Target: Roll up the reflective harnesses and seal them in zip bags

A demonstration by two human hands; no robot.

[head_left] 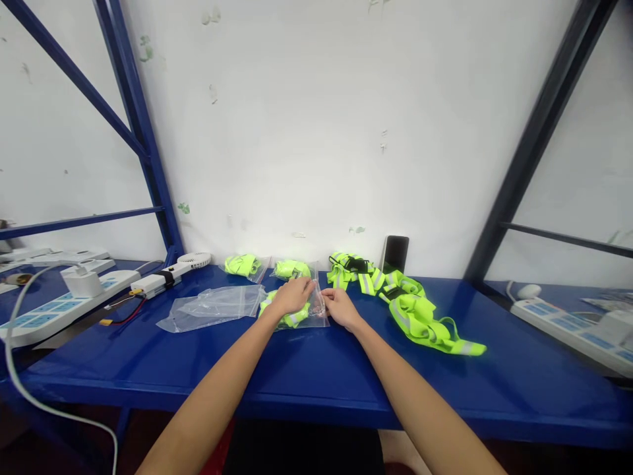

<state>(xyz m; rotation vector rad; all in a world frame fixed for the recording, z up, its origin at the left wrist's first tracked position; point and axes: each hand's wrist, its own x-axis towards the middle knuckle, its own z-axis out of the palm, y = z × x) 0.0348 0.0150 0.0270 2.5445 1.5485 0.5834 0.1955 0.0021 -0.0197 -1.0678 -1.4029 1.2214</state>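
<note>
both hands pinch a clear bag holding a neon band.

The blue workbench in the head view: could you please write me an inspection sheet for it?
Surface: blue table, glossy, front part bare.
Job's things: clear bag with a folded neon-yellow strap under both hands; empty clear bags to the left; two filled bags by the wall; loose reflective straps to the right.
Clutter: phone leaning on the wall; small white fan.
Grippers: left hand and right hand pinch the bag's edge.
Cables: white cable at left; red and black wires.
Surroundings: white wall, blue rack posts, power strips on both sides.
</note>
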